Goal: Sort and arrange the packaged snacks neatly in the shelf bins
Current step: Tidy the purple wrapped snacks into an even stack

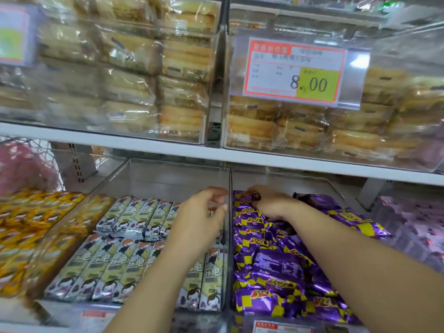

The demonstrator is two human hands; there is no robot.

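Note:
Two clear shelf bins sit side by side on the lower shelf. The left bin (156, 179) holds rows of grey-and-cream snack bars (115, 263). The right bin (319, 186) is piled with purple-and-yellow snack packs (278, 267). My left hand (199, 219) hovers over the grey bars near the clear divider, fingers loosely curved, holding nothing. My right hand (269, 200) reaches deep into the right bin and its fingers pinch a purple pack (245, 195) at the back left corner.
Yellow-orange snack packs (31, 227) fill a bin at the left, pink packs (418, 227) lie at the right. Above, a white shelf board (288, 162) carries clear bins of wrapped pastries, with a price tag (295, 70) reading 8.00.

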